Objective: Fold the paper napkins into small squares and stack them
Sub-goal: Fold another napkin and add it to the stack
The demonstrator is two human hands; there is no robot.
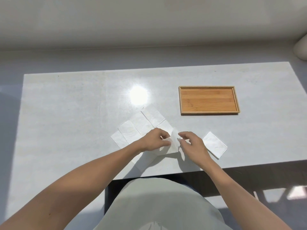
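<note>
Several white paper napkins (141, 123) lie overlapping in a diagonal row on the pale table (66, 113). My left hand (154, 138) and my right hand (191, 145) both pinch the edges of one white napkin (172, 145) at the near end of the row, its edge lifted and partly folded. A folded white napkin (215, 145) lies flat just right of my right hand.
An empty wooden tray (209, 112) sits at the back right of the table. A bright sun glare (138, 95) marks the tabletop above the napkins. The table's front edge runs close below my hands. A pale rounded object (301, 48) shows at the far right.
</note>
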